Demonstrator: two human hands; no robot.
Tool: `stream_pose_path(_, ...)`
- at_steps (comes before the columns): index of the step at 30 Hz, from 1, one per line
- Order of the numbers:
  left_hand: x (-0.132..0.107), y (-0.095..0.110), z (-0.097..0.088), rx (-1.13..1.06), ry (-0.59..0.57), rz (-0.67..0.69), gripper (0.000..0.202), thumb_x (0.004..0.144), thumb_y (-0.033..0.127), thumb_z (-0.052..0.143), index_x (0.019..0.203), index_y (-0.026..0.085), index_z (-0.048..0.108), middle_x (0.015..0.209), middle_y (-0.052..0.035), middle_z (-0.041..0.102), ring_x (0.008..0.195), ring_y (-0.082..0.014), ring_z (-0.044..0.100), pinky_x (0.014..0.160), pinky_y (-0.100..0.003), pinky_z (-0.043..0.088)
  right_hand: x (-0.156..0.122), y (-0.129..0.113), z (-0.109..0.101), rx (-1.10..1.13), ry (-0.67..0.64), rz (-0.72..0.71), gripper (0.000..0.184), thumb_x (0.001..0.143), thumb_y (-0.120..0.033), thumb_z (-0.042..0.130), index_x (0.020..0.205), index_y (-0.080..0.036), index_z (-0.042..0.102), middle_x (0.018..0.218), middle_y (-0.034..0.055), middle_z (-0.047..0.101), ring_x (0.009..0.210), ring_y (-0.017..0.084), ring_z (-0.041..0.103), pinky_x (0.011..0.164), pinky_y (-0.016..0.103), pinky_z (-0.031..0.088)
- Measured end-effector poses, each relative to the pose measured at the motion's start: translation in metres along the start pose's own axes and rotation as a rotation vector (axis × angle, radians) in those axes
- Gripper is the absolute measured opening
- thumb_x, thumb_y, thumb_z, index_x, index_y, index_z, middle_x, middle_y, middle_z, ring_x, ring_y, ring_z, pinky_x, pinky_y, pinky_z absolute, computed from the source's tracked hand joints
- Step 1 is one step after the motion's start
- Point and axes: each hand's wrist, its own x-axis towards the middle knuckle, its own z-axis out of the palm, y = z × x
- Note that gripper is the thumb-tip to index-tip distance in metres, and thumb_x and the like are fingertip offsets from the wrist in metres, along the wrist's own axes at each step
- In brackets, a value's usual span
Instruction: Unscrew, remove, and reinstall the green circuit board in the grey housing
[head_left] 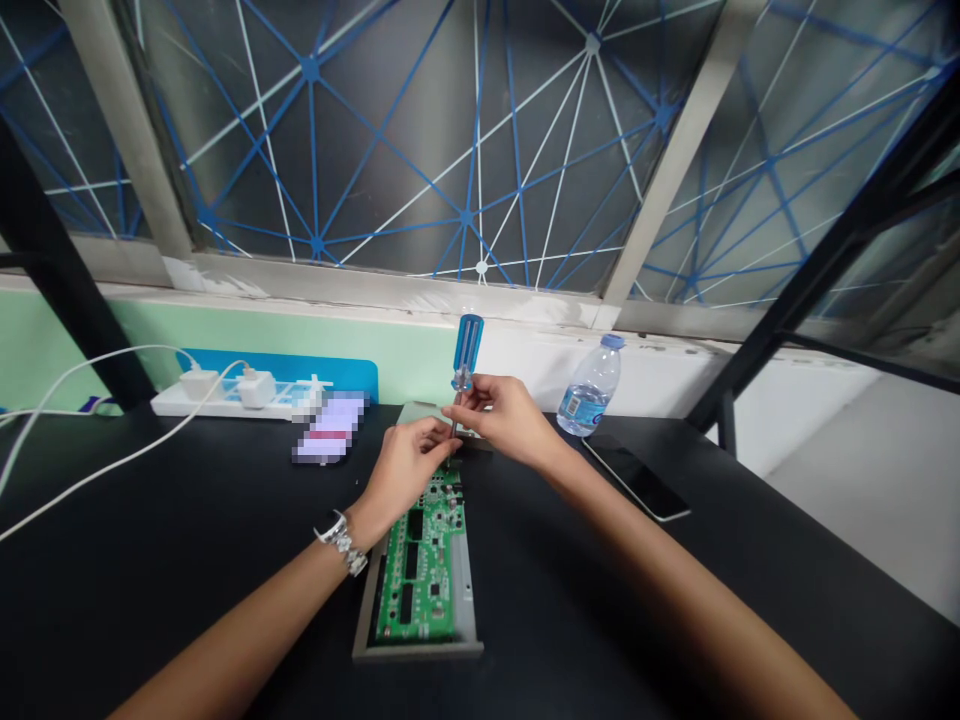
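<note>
A screwdriver [468, 348] with a blue handle stands nearly upright over the far part of a green circuit board [435, 555]. The board lies in a long grey metal tray [466, 600] on the black table. My right hand [506, 415] is closed, its fingers pinching the screwdriver's shaft just below the handle. Lower down, my left hand [409, 460] is closed with thumb and fingertips around the shaft near its tip. What the tip touches is hidden by my left fingers. A metal watch [343, 543] is on my left wrist.
A water bottle [591, 388] and a dark tablet or phone [636, 480] lie to the right. At the left are a white power strip [169, 402] with plugged chargers and white cables [105, 470], and a pixelated phone-like object [330, 428]. A wall and window frame stand behind.
</note>
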Motion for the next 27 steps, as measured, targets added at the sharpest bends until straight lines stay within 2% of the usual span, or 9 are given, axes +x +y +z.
stream_pose_path(3,0.0,-0.002,-0.001,0.001,-0.046,0.012,0.013,0.085,0.026,0.064,0.084,0.017,0.073,0.085,-0.0056,0.076,0.082,-0.0226,0.071,0.074,-0.031,0.054,-0.001,-0.005,-0.005,0.035,-0.091,0.035,0.02,0.081,-0.032,0.068,0.089,-0.014,0.067,0.081,0.0059,0.069,0.07,0.016,0.063,0.052,0.023,0.048)
stream_pose_path(5,0.0,-0.002,-0.001,0.008,-0.075,0.019,0.015,0.086,0.028,0.062,0.087,0.018,0.074,0.087,-0.005,0.077,0.085,-0.0238,0.071,0.075,-0.032,0.055,-0.001,-0.007,-0.007,0.062,-0.121,0.086,0.02,0.081,-0.032,0.066,0.086,-0.013,0.069,0.08,0.0065,0.069,0.064,0.015,0.062,0.047,0.023,0.047)
stream_pose_path(9,0.0,-0.001,-0.004,0.019,-0.13,0.026,0.019,0.088,0.028,0.059,0.088,0.018,0.075,0.085,-0.0048,0.077,0.086,-0.0239,0.071,0.076,-0.033,0.055,-0.002,-0.004,-0.003,0.023,-0.019,0.086,0.02,0.079,-0.032,0.069,0.073,-0.014,0.066,0.066,0.0033,0.065,0.055,0.013,0.058,0.048,0.024,0.046)
stream_pose_path(12,0.001,-0.001,-0.006,0.007,-0.157,0.039,0.021,0.09,0.025,0.056,0.092,0.017,0.075,0.088,-0.0057,0.077,0.088,-0.023,0.071,0.081,-0.033,0.054,-0.001,-0.002,0.0,-0.024,0.037,0.028,0.024,0.078,-0.036,0.071,0.07,-0.015,0.064,0.065,0.0031,0.065,0.058,0.014,0.059,0.053,0.025,0.046)
stream_pose_path(15,0.001,-0.002,-0.006,0.005,-0.153,0.039,0.021,0.09,0.024,0.056,0.095,0.017,0.076,0.092,-0.0065,0.078,0.09,-0.0229,0.072,0.084,-0.034,0.054,0.0,-0.005,-0.004,-0.007,0.012,-0.026,0.026,0.079,-0.038,0.07,0.088,-0.014,0.065,0.081,0.0059,0.069,0.072,0.016,0.063,0.058,0.025,0.049)
stream_pose_path(18,0.001,-0.003,-0.006,-0.017,-0.158,0.026,0.022,0.09,0.024,0.056,0.099,0.018,0.075,0.095,-0.0067,0.078,0.093,-0.0231,0.072,0.086,-0.035,0.054,0.0,-0.011,-0.011,0.086,-0.054,-0.002,0.032,0.083,-0.039,0.066,0.105,-0.016,0.062,0.093,0.0082,0.069,0.081,0.018,0.065,0.051,0.023,0.049)
stream_pose_path(21,0.001,-0.003,-0.006,-0.039,-0.173,0.019,0.022,0.091,0.024,0.056,0.102,0.019,0.075,0.099,-0.0067,0.078,0.095,-0.0227,0.072,0.088,-0.036,0.055,0.0,-0.014,-0.016,0.166,-0.102,0.029,0.031,0.083,-0.038,0.066,0.104,-0.015,0.063,0.094,0.009,0.068,0.08,0.019,0.064,0.046,0.022,0.048)
stream_pose_path(27,0.001,-0.002,-0.007,-0.06,-0.182,-0.003,0.021,0.091,0.026,0.057,0.099,0.018,0.074,0.098,-0.0071,0.078,0.095,-0.0228,0.072,0.09,-0.037,0.055,0.003,-0.006,-0.021,0.309,-0.142,0.01,0.03,0.078,-0.036,0.072,0.098,-0.016,0.064,0.096,0.008,0.067,0.081,0.017,0.063,0.049,0.022,0.051)
